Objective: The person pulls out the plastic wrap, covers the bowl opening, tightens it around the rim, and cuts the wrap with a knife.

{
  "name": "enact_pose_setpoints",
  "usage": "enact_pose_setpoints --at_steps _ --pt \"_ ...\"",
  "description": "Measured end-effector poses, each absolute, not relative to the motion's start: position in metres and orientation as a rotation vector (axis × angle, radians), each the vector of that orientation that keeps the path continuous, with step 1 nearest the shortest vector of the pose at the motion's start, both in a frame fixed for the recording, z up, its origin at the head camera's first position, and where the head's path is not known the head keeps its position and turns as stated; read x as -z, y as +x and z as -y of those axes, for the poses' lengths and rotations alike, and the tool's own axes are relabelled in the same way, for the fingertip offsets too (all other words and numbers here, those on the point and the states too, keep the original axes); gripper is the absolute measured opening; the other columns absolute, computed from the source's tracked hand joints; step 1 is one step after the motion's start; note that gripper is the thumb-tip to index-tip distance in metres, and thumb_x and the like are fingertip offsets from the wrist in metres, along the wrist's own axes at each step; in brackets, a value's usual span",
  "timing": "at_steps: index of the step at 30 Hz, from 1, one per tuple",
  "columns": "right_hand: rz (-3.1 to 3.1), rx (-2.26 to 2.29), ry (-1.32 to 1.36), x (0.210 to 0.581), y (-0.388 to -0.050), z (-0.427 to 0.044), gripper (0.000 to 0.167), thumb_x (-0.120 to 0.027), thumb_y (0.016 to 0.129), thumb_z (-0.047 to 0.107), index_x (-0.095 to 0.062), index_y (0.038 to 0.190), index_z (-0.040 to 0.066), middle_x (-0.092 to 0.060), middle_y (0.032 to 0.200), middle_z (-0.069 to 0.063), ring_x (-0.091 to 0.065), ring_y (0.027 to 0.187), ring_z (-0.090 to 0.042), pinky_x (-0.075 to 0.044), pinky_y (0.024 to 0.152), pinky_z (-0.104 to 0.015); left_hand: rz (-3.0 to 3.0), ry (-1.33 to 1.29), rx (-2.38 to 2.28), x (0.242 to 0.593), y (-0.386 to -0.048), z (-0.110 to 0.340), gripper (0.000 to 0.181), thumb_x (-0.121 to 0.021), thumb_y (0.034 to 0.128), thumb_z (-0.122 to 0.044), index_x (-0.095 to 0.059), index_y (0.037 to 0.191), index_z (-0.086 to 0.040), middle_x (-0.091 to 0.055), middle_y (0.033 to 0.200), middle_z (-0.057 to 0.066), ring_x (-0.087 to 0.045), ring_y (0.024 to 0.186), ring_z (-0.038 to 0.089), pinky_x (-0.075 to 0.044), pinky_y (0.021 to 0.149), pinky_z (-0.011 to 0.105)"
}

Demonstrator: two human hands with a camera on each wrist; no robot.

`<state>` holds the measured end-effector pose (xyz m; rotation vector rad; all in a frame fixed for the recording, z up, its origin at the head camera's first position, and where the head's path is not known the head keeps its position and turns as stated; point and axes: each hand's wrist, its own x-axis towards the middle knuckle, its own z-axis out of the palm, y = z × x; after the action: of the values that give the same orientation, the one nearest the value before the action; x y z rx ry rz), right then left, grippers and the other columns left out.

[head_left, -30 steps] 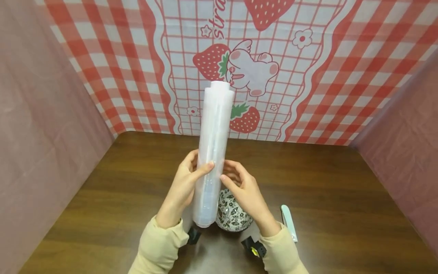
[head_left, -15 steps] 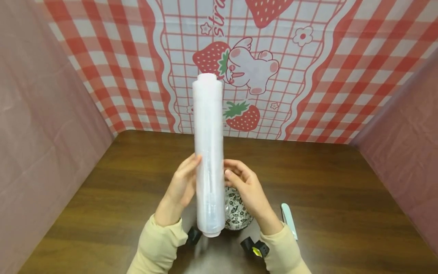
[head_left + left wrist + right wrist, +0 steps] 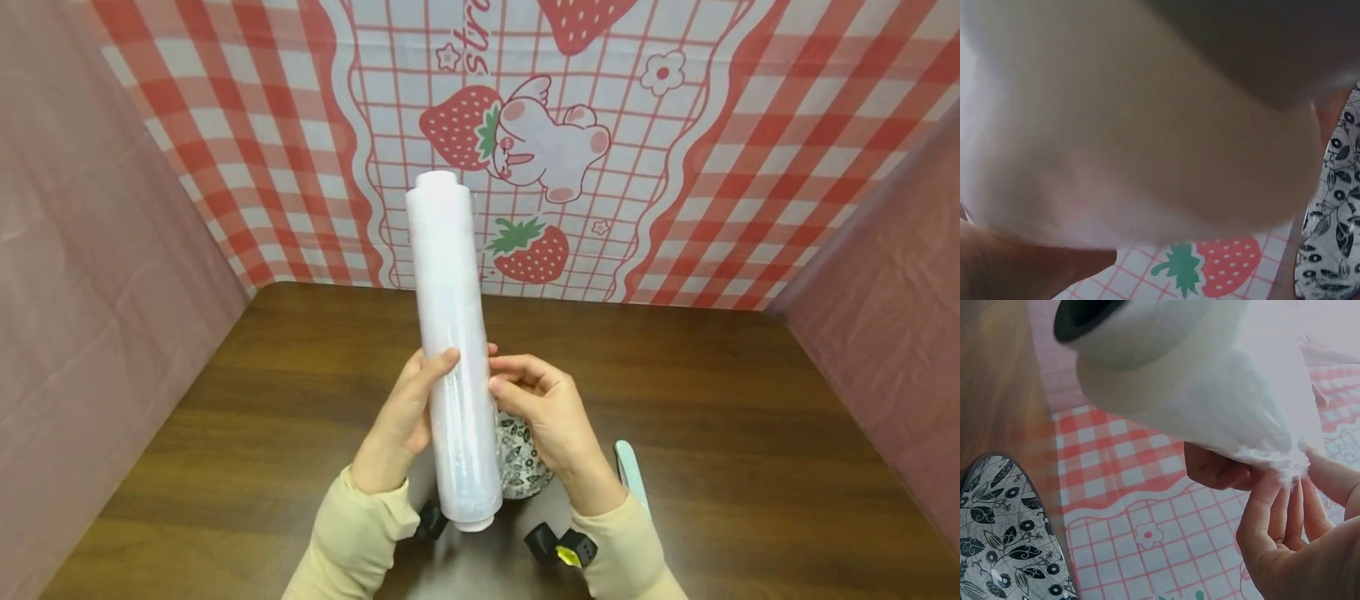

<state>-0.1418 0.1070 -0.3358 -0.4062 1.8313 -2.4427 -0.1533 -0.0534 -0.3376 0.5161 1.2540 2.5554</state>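
A roll of clear plastic film [image 3: 453, 333] stands nearly upright in the head view, its top leaning left. The left hand [image 3: 397, 417] grips it around the middle, thumb across the front. At the roll's right side, the right hand [image 3: 551, 412] pinches a gathered bit of film; the right wrist view shows this bunched film [image 3: 1292, 464] between thumb and fingertips of the right hand [image 3: 1297, 537]. Behind the roll and right hand is a patterned bowl [image 3: 521, 467], partly hidden. The roll [image 3: 1147, 125] fills most of the left wrist view, blurred.
A pale green long, narrow object [image 3: 632, 471] lies on the wooden table [image 3: 712, 417], right of the bowl and partly behind the right sleeve. A red-and-white strawberry cloth [image 3: 652, 167] hangs behind the table, with pink cloths at both sides.
The roll has shifted left and its top has tipped from right-leaning to left-leaning. The left thumb lifted toward its edge, then returned across the front. The right hand has stayed beside it.
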Motion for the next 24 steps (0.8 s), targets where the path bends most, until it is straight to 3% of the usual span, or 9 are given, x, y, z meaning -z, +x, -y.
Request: enact_pose_setpoints --at_steps 8,18,24 --pt "-1.823 2.449 -0.337 0.3316 -0.1396 -0.1077 0.027 -0.059 0.082 -0.007 -0.068 0.084 0.018 -0.062 0.073 0.004 -0.058 0.065 -0.006 -0.052 0.061 -0.020 -1.378 0.247 -2.573 0.3368 -0.1498 0.0531 0.035 -0.056 0.0832 -0.027 -0.044 0.110 -0.009 -0.062 0.083 -0.002 -0.061 0.074 0.011 -0.051 0.067 0.026" --pt "-1.814 2.424 -0.382 0.3282 -0.1384 -0.1084 0.020 -0.053 0.083 -0.010 -0.052 0.094 0.006 -0.060 0.075 0.003 -0.057 0.067 -0.005 -0.050 0.062 -0.019 -1.386 0.277 -2.544 0.3359 -0.1499 0.0515 0.034 -0.057 0.0838 -0.028 -0.045 0.109 -0.008 -0.063 0.083 -0.002 -0.061 0.074 0.011 -0.051 0.066 0.026" --pt "-1.864 2.392 -0.346 0.3276 -0.1380 -0.1092 0.021 -0.051 0.083 -0.010 -0.051 0.100 0.001 -0.059 0.075 0.004 -0.053 0.065 -0.004 -0.046 0.059 -0.017 -1.389 0.286 -2.518 0.3369 -0.1515 0.0506 0.037 -0.059 0.0834 -0.029 -0.045 0.110 -0.007 -0.063 0.084 -0.002 -0.061 0.075 0.011 -0.051 0.068 0.026"
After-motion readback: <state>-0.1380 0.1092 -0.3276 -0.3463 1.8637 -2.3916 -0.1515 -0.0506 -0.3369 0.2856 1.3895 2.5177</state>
